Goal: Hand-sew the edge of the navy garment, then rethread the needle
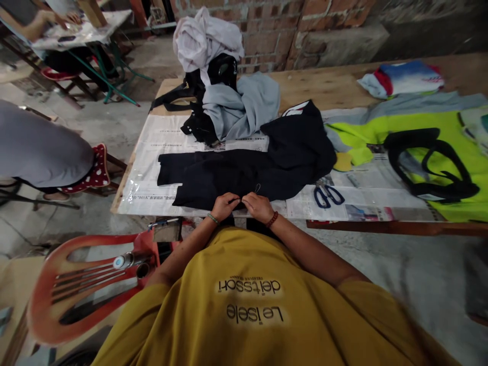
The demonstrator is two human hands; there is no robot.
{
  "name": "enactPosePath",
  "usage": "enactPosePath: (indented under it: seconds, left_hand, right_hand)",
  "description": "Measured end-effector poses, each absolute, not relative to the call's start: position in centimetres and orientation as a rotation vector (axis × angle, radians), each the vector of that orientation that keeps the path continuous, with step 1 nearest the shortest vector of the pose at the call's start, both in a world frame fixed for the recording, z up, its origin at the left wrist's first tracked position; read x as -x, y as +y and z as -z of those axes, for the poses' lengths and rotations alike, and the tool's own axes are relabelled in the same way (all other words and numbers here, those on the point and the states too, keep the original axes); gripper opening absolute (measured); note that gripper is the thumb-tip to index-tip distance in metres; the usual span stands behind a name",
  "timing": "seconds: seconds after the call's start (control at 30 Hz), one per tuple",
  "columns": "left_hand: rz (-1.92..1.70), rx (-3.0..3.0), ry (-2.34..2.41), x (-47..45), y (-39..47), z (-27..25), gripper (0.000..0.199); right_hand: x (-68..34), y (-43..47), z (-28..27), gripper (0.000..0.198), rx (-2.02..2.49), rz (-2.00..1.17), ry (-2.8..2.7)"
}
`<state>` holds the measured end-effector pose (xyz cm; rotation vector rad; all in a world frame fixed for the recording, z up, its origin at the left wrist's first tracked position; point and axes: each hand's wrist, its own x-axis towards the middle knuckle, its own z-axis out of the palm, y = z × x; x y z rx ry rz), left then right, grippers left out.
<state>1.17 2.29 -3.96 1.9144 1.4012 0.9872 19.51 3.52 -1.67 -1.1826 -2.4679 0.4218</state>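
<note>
A dark navy garment lies spread on the newspaper-covered table, its two narrow ends pointing left. At its near edge my left hand and my right hand meet almost fingertip to fingertip. Both are closed in a pinch on the dark cloth; anything smaller between the fingers is too small to make out. A thin loop of thread stands up just beyond my right fingers. To the right, blue scissor handles rest on the newspaper.
A grey cloth and a white cloth bundle are heaped at the table's back left. Bright yellow-green garments with black straps cover the right side. A red plastic chair stands at left; other people sit beyond it.
</note>
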Motion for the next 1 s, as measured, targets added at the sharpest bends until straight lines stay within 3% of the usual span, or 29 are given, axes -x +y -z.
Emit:
enactPosePath:
  seconds: [0.23, 0.5, 0.63, 0.9, 1.0]
  left_hand:
    - [-1.012, -1.86, 1.505, -1.6, 3.2, 4.3, 0.01]
    - [-1.006, -1.894, 1.382, -1.7, 3.1, 4.2, 0.014]
    - [-1.001, -1.903, 1.384, -1.7, 3.0, 4.2, 0.014]
    - [-0.979, -1.94, 1.389, -1.6, 2.9, 4.2, 0.014]
    - [-0.992, -1.932, 1.387, -1.6, 2.9, 4.3, 0.015]
  right_hand:
    - [-19.5, 4.0, 0.4, 0.022, 1.173, -0.59, -2.145]
    - [-18.6, 4.2, -0.1, 0.015, 1.386, -1.115, -1.74]
    - [-18.0, 4.1, 0.3, 0.012, 1.401, -1.222, -1.603]
    - [-17.6, 4.2, 0.6, 0.029, 1.416, -1.293, -1.563]
    - [-17.7, 4.2, 0.4, 0.024, 1.436, -1.302, -1.584]
